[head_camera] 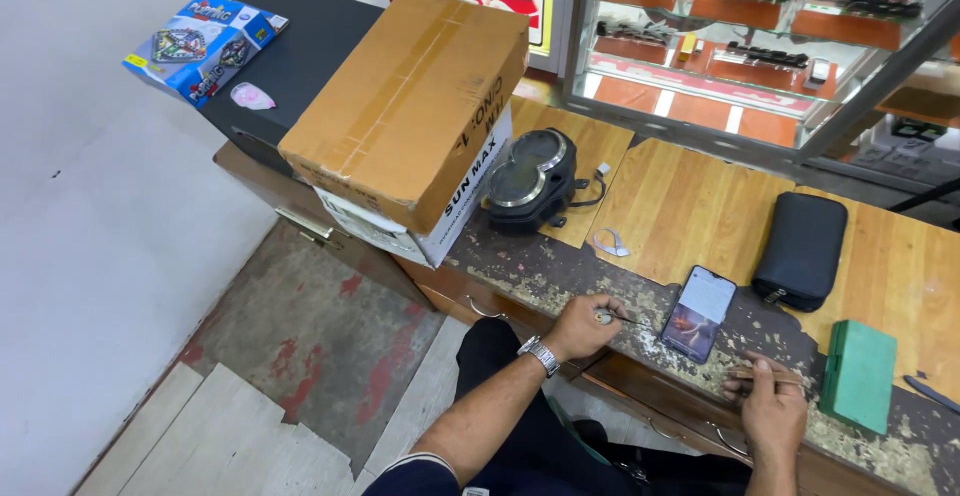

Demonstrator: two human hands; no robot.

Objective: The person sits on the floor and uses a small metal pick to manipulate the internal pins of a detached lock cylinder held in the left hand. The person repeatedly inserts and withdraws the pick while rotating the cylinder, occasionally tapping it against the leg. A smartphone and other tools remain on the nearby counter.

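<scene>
The left hand pinches a thin tool on the bench (beside a phone), while the right hand grips slim sticks.

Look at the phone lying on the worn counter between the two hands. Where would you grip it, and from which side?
Grip the phone across its two long edges, coming from above. It lies flat, screen up, so only its thin sides offer purchase. The right hand sits closest, though its fingers hold a thin stick; the left hand holds a small tool.
</scene>
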